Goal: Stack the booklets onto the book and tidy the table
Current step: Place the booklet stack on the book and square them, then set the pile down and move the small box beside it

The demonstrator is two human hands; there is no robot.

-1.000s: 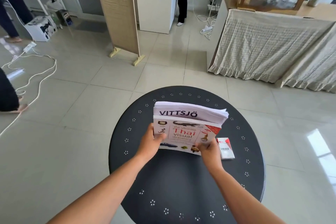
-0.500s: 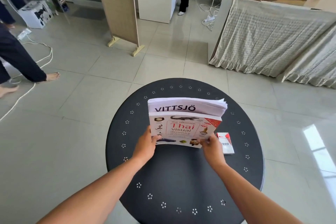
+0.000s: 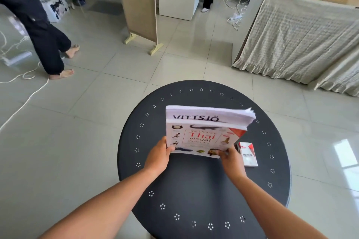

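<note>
Both hands grip the book (image 3: 202, 139) by its near edge, one at each lower corner. The left hand (image 3: 158, 156) closes on the near left corner, thumb on the cover and the other fingers hidden beneath. The right hand (image 3: 231, 159) closes on the near right corner in the same way, thumb on top. The book lies just ahead of the hands, between them and the far rim of the surface (image 3: 194, 190), with its cover facing up and the words "Thai visual dictionary" legible. Whether its near edge touches the surface or is raised a little cannot be told. Under or behind the book sit the booklets (image 3: 209, 115), a thick white sheaf whose far part shows beyond the book's top edge, printed "VITTSJÖ"; their loose page ends fan out at the far right corner. The stack sits roughly at the middle of the round, dark surface, which is dotted with small flower-shaped perforations around its rim. Just right of the right hand, and beside the book's near right corner, a small red and white box (image 3: 248, 154) marked "VESS" lies flat on the surface. On the tiled floor to the far left a barefoot person (image 3: 44, 40) in dark trousers stands.
</note>
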